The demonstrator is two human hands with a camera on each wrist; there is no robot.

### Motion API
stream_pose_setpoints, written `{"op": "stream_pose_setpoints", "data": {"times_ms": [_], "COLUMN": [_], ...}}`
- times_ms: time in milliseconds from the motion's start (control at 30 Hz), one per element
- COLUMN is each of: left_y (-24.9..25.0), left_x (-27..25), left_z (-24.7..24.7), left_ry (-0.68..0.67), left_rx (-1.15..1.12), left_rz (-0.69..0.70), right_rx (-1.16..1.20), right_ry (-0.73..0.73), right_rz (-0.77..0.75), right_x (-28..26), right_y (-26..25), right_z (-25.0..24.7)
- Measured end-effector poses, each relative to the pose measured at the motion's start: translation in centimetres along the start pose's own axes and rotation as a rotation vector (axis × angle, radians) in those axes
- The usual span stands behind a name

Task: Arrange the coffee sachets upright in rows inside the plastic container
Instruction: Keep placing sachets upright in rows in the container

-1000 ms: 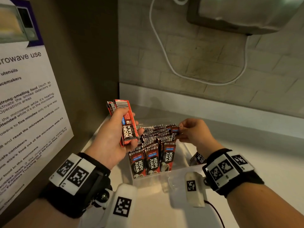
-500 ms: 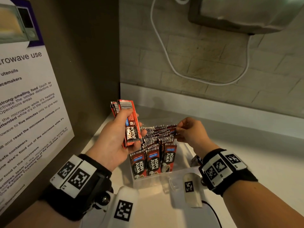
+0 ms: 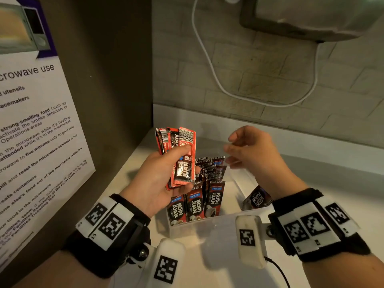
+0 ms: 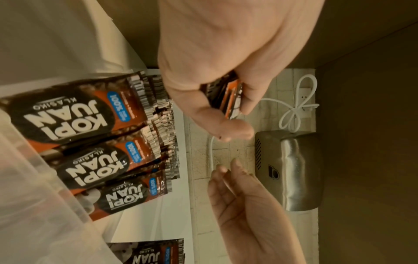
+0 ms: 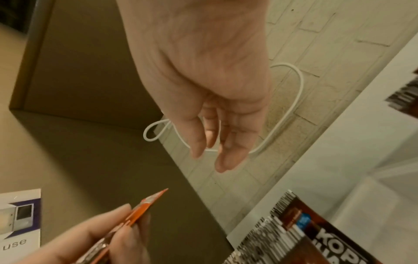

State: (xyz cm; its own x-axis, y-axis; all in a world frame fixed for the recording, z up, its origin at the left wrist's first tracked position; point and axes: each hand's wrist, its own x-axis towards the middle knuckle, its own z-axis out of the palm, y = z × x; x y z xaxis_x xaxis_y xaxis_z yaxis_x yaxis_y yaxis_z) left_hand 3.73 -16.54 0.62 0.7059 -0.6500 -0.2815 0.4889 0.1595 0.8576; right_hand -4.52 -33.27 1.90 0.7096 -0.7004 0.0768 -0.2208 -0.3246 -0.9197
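Head: left hand clutches sachets upright (barcodes up); right hand grip slack, empty.

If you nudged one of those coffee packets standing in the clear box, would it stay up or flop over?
Probably flop. Each standing packet looks thin and flat, so its base is narrow; they seem to stay up by leaning on their neighbours and the box wall. They look light: the left hand holds a fanned bunch easily. The glossy wrappers might slide.
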Motion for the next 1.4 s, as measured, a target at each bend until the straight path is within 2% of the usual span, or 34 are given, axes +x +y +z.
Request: {"op": "stream_pose_setpoints", "data": {"times_ms": [100, 167, 367, 533, 700, 1200, 1267, 1367, 1400], "left_y": [0.0, 0.1, 0.1, 0.1, 0.3, 0.0, 0.0, -0.1, -0.3], "left_x": [-0.1, 0.0, 0.0, 0.1, 0.2, 0.4, 0.4, 0.6, 0.7], "left_z": [0.0, -0.1, -0.1, -0.5, -0.7, -0.5, -0.6, -0.6, -0.6], "left_ry": [-0.010, -0.010, -0.011, -0.002, 0.004, -0.014, -0.022, -0.035, -0.039], "left_rx": [-0.007, -0.002, -0.002, 0.005, 0.003, -0.006, -0.004, 0.012, 0.021], "left_rz": [0.008, 0.007, 0.003, -0.003, 0.002, 0.006, 0.013, 0.024, 0.020], "right_rx": [-0.221, -0.275, -0.240, -0.268, -0.209, -0.197, -0.150, 0.030, 0.096], "right_ry": [-0.088, -0.149, -0.215, -0.270, -0.230, -0.250, -0.191, -0.028, -0.018], "right_rz": [0.262, 0.376, 0.457, 0.451, 0.453, 0.384, 0.336, 0.175, 0.123], "right_x": [-0.1, -0.2, -0.1, 0.2, 0.9, 0.8, 0.7, 0.2, 0.0], "right_y": [1.4, 2.4, 3.5, 4.0, 4.0, 3.1, 2.7, 0.9, 0.1], "right_z": [-0.6, -0.5, 0.8, 1.8, 1.9, 1.2, 0.8, 0.6, 0.6]}}
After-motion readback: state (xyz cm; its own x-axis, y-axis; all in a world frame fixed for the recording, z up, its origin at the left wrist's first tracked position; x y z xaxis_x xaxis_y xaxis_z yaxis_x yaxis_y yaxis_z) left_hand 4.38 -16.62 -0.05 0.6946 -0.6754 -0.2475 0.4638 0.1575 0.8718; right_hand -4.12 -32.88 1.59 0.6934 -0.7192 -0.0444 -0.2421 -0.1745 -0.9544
